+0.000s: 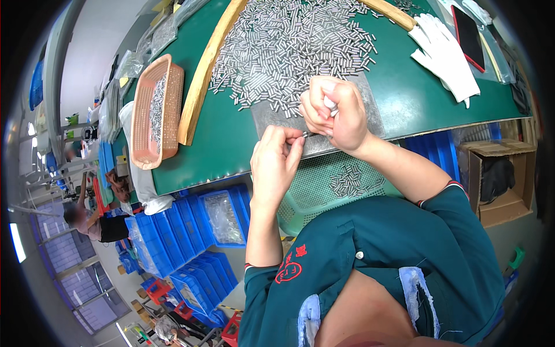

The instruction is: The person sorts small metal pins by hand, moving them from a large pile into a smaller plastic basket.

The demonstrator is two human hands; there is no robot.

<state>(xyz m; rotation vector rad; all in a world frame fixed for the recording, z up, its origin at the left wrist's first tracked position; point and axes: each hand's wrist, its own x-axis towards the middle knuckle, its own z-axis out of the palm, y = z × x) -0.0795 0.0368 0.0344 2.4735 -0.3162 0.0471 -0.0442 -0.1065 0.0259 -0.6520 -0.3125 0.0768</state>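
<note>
Centre frame, our left hand (273, 161) pinches a metal pin (305, 135), our right hand (340, 113) curls closed; stiff, light, slippery, we'd judge: grip its sides.

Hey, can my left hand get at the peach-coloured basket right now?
Probably yes, with a stretch: only green tabletop and the wooden strip seem to lie between the left hand and the open-topped peach-coloured basket.

Factory workshop, green workbench (211, 144), heaped small metal pins (295, 49), rows of blue bins (176, 231), co-worker (93, 229) beyond
</note>
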